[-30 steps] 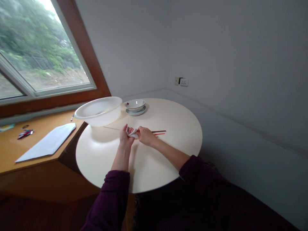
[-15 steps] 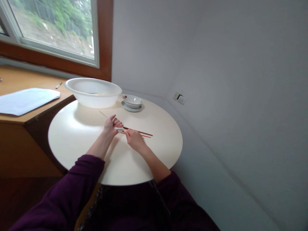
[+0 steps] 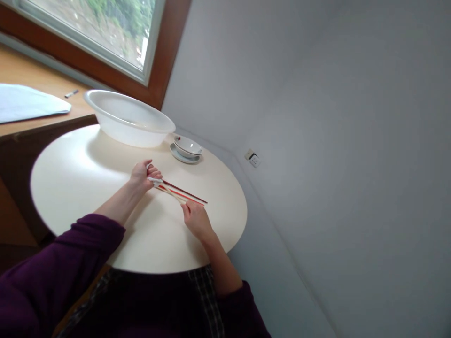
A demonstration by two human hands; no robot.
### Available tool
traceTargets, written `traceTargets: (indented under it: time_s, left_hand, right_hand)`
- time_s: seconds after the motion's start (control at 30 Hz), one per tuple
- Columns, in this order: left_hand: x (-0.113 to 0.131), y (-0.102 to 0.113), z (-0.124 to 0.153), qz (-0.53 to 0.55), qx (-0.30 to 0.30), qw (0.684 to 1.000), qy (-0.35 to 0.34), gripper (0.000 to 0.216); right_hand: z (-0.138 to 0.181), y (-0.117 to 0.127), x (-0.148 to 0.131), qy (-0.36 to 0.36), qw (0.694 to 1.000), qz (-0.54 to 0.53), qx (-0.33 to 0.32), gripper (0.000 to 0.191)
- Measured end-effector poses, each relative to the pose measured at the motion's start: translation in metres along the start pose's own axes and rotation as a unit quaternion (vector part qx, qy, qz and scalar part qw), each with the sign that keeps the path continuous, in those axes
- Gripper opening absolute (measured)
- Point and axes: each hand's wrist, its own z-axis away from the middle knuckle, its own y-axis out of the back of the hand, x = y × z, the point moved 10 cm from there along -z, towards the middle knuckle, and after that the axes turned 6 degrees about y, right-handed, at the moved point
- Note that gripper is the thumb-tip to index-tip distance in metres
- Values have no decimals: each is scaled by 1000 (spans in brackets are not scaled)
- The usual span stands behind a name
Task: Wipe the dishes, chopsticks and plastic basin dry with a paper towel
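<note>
My left hand (image 3: 143,175) is closed around a crumpled white cloth (image 3: 155,181), which wraps part of a pale chopstick (image 3: 172,193). Lower and to the right, my right hand (image 3: 196,218) grips the chopstick's other end. A bare stretch of the stick shows between the two hands. Just behind it, a dark brown chopstick (image 3: 186,191) and a red chopstick (image 3: 181,194) lie on the round white table (image 3: 151,239). My left hand covers their far ends. Whether the cloth is fabric or paper I cannot tell.
At the table's back stands a large translucent white basin (image 3: 130,134). Beside it, a white bowl (image 3: 188,146) rests on a plate (image 3: 179,157). The wooden desk (image 3: 42,70) at left carries white sheets (image 3: 28,103) and a pen (image 3: 71,94). A wall (image 3: 317,164) borders the right side.
My right hand has drawn away from my left along the pale chopstick, baring more of it. The view has tilted and shifted, so the table appears further left.
</note>
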Motion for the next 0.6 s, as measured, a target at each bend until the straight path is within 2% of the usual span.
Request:
traceTargets:
  time_s: [0.13,0.27,0.4,0.6]
  left_hand:
    - [4,4,0,14,17,1000,-15,41]
    - [3,5,-1,19,22,999,-15,40]
    - [-2,4,-3,27,15,1000,3,40]
    - [-7,4,-1,34,24,999,2,41]
  right_hand:
    - [8,7,6,4,1000,-26,17,28]
    - [13,22,21,-19,989,-124,81,33]
    - [16,39,40,-70,953,-249,159,37]
    - [13,53,55,-104,884,-384,246,36]
